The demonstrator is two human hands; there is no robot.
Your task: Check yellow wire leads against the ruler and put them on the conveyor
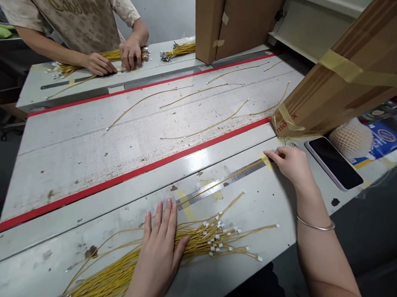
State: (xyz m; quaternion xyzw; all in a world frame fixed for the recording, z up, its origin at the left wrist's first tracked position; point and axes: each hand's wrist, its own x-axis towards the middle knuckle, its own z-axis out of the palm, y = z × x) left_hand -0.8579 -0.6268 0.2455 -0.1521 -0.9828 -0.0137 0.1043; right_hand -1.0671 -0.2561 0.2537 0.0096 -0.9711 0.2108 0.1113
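Note:
My left hand [160,244] lies flat, fingers stretched out, on a bundle of yellow wires [119,268] with white end connectors [223,238] on the near table edge. My right hand [292,164] is closed in a pinch on the end of a single yellow wire [230,179], which lies stretched along a metal ruler [223,181] taped to the table. A bracelet sits on my right wrist.
A conveyor belt [118,153] with red borders carries several loose yellow wires [202,129]. A cardboard box [349,72] leans at right beside a black phone [334,162]. Across the belt, another person's hands [116,58] handle a wire bundle. A second box [231,21] stands behind.

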